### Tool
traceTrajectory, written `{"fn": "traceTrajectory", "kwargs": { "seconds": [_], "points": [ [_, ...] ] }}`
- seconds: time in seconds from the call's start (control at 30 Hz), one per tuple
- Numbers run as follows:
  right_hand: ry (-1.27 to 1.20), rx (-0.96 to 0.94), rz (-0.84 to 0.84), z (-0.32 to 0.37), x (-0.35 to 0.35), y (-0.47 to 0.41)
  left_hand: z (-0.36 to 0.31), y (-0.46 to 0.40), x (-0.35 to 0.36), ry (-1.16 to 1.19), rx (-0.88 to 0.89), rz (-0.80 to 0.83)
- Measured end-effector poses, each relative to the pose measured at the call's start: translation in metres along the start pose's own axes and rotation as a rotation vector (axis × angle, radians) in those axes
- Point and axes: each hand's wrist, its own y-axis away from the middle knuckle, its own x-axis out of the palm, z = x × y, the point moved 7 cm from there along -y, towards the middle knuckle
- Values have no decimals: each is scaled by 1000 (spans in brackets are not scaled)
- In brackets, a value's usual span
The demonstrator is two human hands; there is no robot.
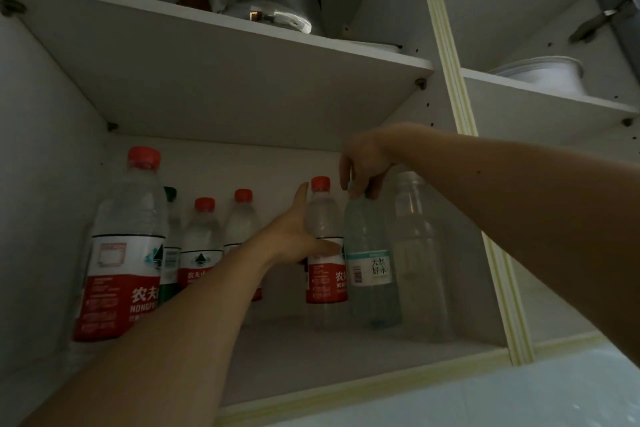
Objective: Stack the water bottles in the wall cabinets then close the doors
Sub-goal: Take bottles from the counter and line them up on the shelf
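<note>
The right hand (363, 163) reaches in from above, its fingers curled down and pinching the pale blue cap of the teal-labelled bottle (370, 263), which stands upright on the lower shelf (311, 354) of the wall cabinet. The left hand (294, 236) comes from below with fingers held straight and together, thumb spread, the palm pressed against the left side of a red-capped bottle (325, 253); no curl round it is visible. That bottle stands upright, just beside the teal-labelled one and touching or nearly touching it; which cannot be told. To the right of the pair stands a clear, unlabelled bottle (419, 253), near the cabinet's right wall. Left of the left forearm, two smaller red-capped bottles (204, 239) stand toward the back, with a green-labelled bottle (171, 253) partly hidden behind a large red-labelled bottle (124, 253) at the front left. The upper shelf (242, 80) carries a metal kettle (270, 0). The neighbouring compartment to the right holds a white bowl (547, 74) on its shelf. The interior is dim.
</note>
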Motion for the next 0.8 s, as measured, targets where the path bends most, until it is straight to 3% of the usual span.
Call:
{"fn": "traceTrajectory", "kwargs": {
  "seconds": [0.13, 0.43, 0.8],
  "points": [
    [-100, -27, -36, 5, -2, -5, 5, -1, -5, -37, -20, -29],
    [-110, -68, -125, 35, 10, -28, 27, 6, -29, -373, -130, -136],
    [-177, -22, -191, 31, 30, -47, 28, 9, -35, -734, -54, -151]
  ]
}}
